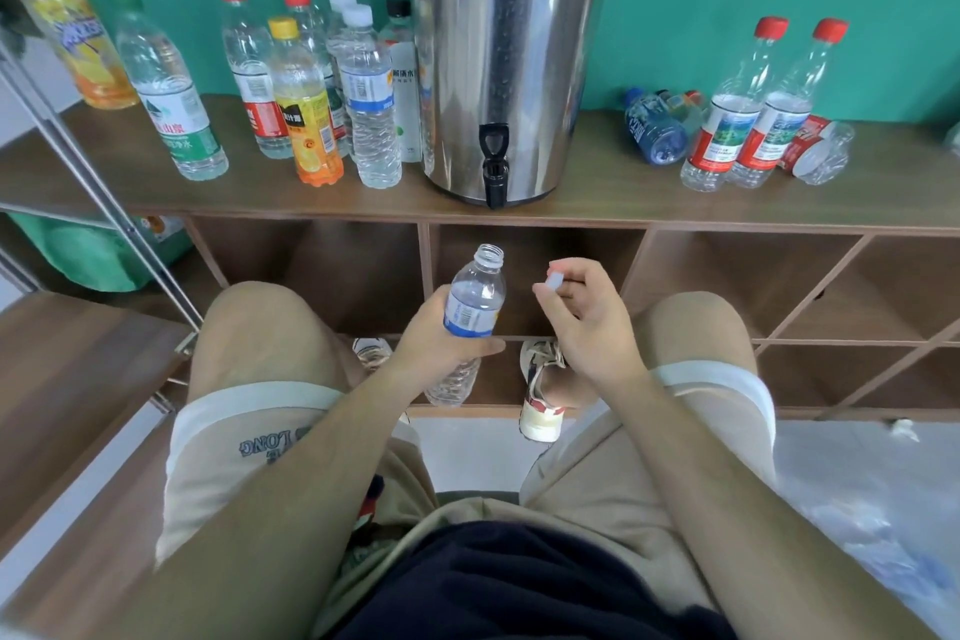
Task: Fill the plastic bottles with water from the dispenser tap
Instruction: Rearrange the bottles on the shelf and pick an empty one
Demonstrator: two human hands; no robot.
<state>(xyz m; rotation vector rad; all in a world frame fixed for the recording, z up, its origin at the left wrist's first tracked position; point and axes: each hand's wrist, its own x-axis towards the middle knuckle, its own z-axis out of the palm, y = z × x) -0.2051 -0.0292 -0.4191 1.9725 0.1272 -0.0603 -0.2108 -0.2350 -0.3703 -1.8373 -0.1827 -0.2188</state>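
My left hand [439, 340] grips a clear plastic bottle [475, 299] with a blue label around its middle. The bottle is uncapped, tilted slightly right, its open mouth pointing up below the shelf edge. My right hand [582, 307] pinches its small white cap [554, 280] between thumb and fingertips, just right of the bottle neck. The steel water dispenser [506, 52] stands on the wooden shelf [597, 200], and its black tap [493, 166] hangs over the shelf's front edge, well above the bottle mouth.
Several capped bottles [311, 83] stand left of the dispenser. Two red-capped bottles [748, 114] stand to the right, with a blue bottle [654, 127] and others lying beside them. Open cubbies [322, 270] sit under the shelf. My knees flank my hands.
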